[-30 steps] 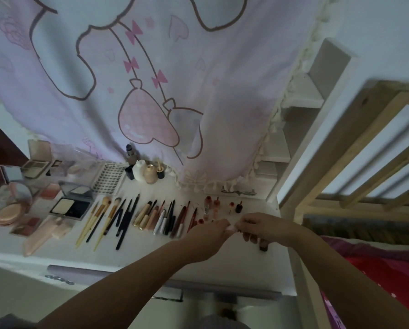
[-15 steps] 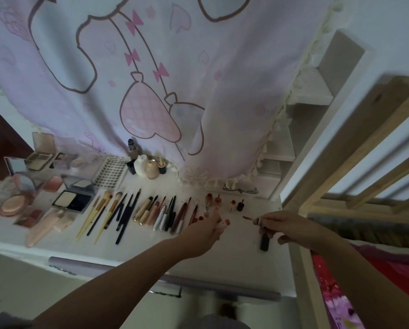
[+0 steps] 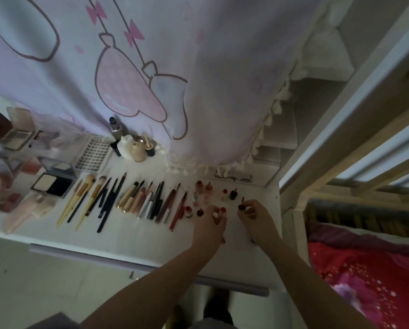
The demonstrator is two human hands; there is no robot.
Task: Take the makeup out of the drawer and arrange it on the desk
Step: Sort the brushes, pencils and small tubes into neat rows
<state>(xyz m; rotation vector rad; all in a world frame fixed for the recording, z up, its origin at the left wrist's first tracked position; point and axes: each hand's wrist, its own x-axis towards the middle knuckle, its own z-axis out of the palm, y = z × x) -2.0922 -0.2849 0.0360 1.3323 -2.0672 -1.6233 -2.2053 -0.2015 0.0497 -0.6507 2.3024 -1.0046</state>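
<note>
Makeup [image 3: 137,200] rowed on desk [image 3: 127,236], left hand [image 3: 209,222] fingers pinching red-capped bottle [image 3: 222,210], right hand [image 3: 255,216] gripping dark bottle [image 3: 241,207]

Brushes [image 3: 89,198] are laid left of pencils [image 3: 156,200] on the surface [image 3: 127,236]; small bottles [image 3: 202,186] are set right of them, compacts [image 3: 53,184] leftmost.

Across the middle of your frame runs the white desk [image 3: 127,236]: compacts [image 3: 52,185] at left, a row of brushes [image 3: 84,200] and pencils [image 3: 156,201] centrally, small bottles [image 3: 200,186] at right.
</note>
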